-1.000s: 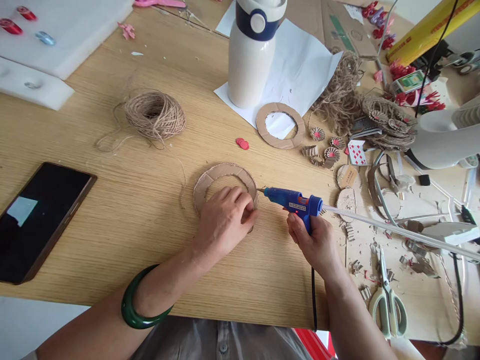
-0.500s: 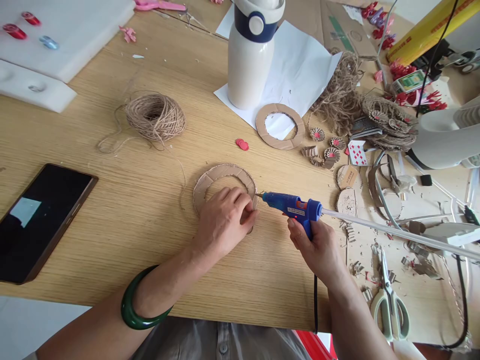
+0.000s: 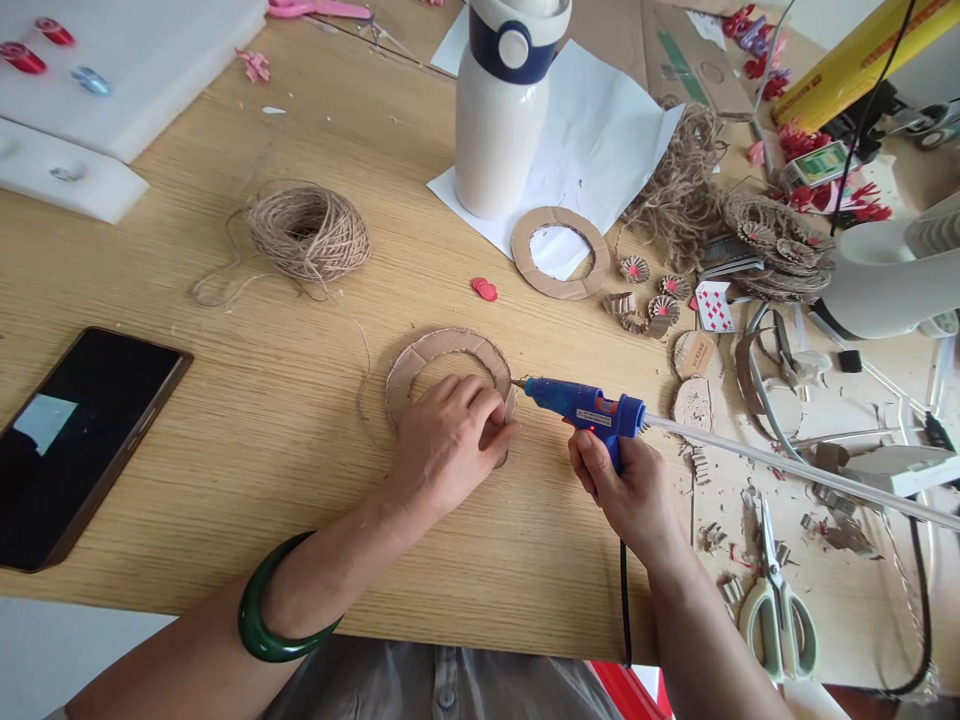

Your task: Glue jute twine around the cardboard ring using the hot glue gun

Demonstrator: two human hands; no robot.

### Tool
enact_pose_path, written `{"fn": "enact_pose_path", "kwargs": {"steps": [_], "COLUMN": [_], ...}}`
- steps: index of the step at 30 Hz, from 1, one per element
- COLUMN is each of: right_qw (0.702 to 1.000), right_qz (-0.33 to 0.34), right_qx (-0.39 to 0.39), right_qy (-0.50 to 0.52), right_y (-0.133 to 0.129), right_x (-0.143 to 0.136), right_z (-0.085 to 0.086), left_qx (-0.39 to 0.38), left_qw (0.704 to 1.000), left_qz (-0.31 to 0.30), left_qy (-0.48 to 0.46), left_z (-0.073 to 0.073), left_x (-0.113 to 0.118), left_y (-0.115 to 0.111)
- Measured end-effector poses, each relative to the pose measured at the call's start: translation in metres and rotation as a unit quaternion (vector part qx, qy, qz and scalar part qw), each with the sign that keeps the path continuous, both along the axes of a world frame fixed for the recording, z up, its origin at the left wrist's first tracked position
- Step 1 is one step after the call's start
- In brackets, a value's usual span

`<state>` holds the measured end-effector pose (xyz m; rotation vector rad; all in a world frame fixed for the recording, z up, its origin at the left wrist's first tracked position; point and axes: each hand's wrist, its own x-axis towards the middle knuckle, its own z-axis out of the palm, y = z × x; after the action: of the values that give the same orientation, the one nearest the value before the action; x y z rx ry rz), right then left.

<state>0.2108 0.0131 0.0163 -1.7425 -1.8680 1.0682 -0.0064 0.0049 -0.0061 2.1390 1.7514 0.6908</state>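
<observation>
A cardboard ring (image 3: pixel 415 362) lies on the wooden table, with thin twine along its outer edge. My left hand (image 3: pixel 452 432) is closed on the ring's lower right part, thumb and fingers pinched at its edge. In my right hand (image 3: pixel 622 480) is a blue glue gun (image 3: pixel 574 403), its nozzle at the ring's right edge. A long clear glue stick (image 3: pixel 750 447) sticks out of the gun's back. Loose twine runs from the ring's left side up toward a twine ball (image 3: pixel 309 232).
A white bottle (image 3: pixel 499 130) stands on paper behind a second cardboard ring (image 3: pixel 525 255). A phone (image 3: pixel 82 450) lies at the left. Scissors (image 3: pixel 776 610), cardboard scraps and cables crowd the right side. Small red discs (image 3: pixel 485 289) sit near the middle.
My right hand and the glue gun have shifted very slightly left. My left hand stays at the ring with almost no movement.
</observation>
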Motion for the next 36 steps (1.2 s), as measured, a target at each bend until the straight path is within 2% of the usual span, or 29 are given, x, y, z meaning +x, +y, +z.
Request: {"fn": "enact_pose_path", "kwargs": {"steps": [5, 14, 21, 26, 30, 36], "right_qw": [0.999, 0.999, 1.000, 0.999, 1.000, 0.996], "right_qz": [-0.013, -0.024, -0.015, -0.015, -0.011, -0.023], "right_qx": [-0.032, -0.027, -0.012, -0.035, -0.020, -0.039], "right_qy": [0.014, 0.025, 0.017, 0.015, 0.016, 0.079], "right_y": [-0.0001, -0.0007, -0.0001, 0.0013, 0.0009, 0.0002], "right_x": [0.0008, -0.0008, 0.0018, 0.0014, 0.0019, -0.0001], "right_z": [-0.0020, 0.0047, -0.0041, 0.0006, 0.0003, 0.0001], "left_qx": [0.002, 0.001, -0.004, 0.000, -0.001, 0.001], "left_qw": [1.000, 1.000, 1.000, 1.000, 1.000, 1.000], "left_qz": [0.001, -0.002, 0.001, 0.004, 0.004, -0.002], "left_qy": [0.003, -0.004, 0.003, 0.001, -0.005, -0.007], "left_z": [0.0003, 0.0006, 0.0015, 0.0017, 0.0010, 0.0001], "left_x": [0.0000, -0.0003, 0.0001, 0.0005, 0.0001, -0.0003], "left_y": [-0.0002, -0.0004, -0.0004, -0.0005, -0.0007, -0.0005]}}
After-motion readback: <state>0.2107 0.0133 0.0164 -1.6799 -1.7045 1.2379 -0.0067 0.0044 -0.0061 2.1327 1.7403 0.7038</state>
